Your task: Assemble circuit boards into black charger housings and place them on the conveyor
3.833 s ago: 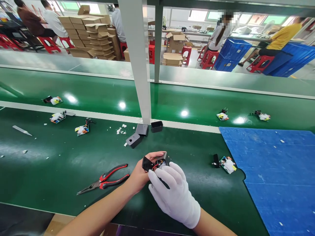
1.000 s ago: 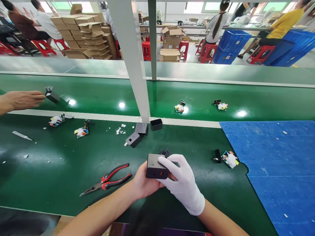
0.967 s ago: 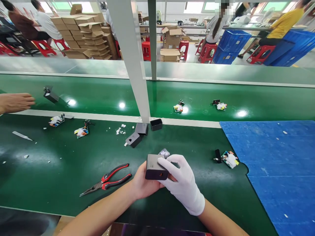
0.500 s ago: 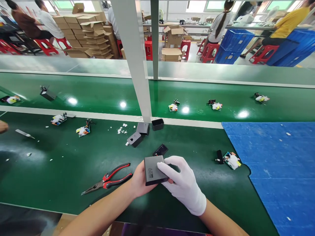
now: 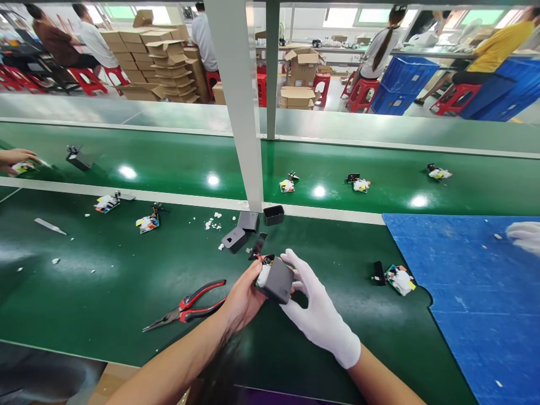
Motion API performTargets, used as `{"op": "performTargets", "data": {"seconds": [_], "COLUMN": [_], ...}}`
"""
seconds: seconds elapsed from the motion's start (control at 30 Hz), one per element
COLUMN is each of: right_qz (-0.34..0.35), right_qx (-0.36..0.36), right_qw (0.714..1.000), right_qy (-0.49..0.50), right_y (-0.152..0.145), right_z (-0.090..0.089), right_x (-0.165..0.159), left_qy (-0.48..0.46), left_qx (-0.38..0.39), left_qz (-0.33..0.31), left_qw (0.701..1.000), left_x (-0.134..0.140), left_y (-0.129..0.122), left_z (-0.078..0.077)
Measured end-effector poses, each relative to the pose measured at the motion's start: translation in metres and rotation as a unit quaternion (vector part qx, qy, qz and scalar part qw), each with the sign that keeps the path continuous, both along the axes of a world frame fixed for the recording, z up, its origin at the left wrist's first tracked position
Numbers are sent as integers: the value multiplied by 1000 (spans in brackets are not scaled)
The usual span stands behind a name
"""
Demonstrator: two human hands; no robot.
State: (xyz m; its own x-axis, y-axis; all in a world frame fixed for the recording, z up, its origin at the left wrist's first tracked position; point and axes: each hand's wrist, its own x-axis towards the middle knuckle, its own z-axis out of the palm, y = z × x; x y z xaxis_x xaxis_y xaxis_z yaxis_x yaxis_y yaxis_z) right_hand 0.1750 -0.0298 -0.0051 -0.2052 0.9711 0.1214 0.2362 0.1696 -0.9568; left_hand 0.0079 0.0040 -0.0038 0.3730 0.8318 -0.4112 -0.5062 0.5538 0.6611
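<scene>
My bare left hand [image 5: 244, 298] grips a black charger housing [image 5: 277, 281] at its open left end, where a white-covered circuit board [image 5: 264, 275] shows inside. Red wires lead from there to a black end cover [image 5: 259, 246] beyond my fingers. My right hand [image 5: 314, 309], in a white glove, curls loosely about the housing's right side, thumb below and fingertips at the edge; part of the contact is hidden. Long-nose pliers [image 5: 183, 309] with red and black handles lie left of my left hand. Two empty-looking grey-black housings [image 5: 234, 239] and an open black shell [image 5: 274, 214] lie beyond.
Several loose circuit boards [image 5: 400, 279] lie about the green bench [image 5: 105, 304] and the green strip behind it. A blue mat [image 5: 485, 281] covers the right. White crumbs [image 5: 213, 221] and a blade-like tool [image 5: 49, 226] lie leftward. A post [image 5: 242, 107] stands ahead. Other people's hands [image 5: 525, 237] reach in from both sides.
The charger housing has been turned and tilted, so its open end and board now show. The end cover has swung up and left. Other people's hands have come in at far left and right.
</scene>
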Motion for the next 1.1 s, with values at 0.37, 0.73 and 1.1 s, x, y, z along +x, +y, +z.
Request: {"op": "performTargets", "data": {"seconds": [0.37, 0.73, 1.1], "right_qz": [14, 3, -29], "right_qx": [-171, -78, -58], "right_qw": [975, 994, 995], "right_qy": [143, 82, 70], "right_y": [12, 9, 4], "right_z": [8, 8, 1], "right_x": [-7, -9, -12], "left_qy": [144, 170, 221], "left_qx": [171, 208, 227], "left_qz": [-1, 4, -7], "left_qw": [975, 963, 949], "left_x": [-1, -3, -3], "left_y": [-5, -4, -9], "left_z": [3, 4, 10]}}
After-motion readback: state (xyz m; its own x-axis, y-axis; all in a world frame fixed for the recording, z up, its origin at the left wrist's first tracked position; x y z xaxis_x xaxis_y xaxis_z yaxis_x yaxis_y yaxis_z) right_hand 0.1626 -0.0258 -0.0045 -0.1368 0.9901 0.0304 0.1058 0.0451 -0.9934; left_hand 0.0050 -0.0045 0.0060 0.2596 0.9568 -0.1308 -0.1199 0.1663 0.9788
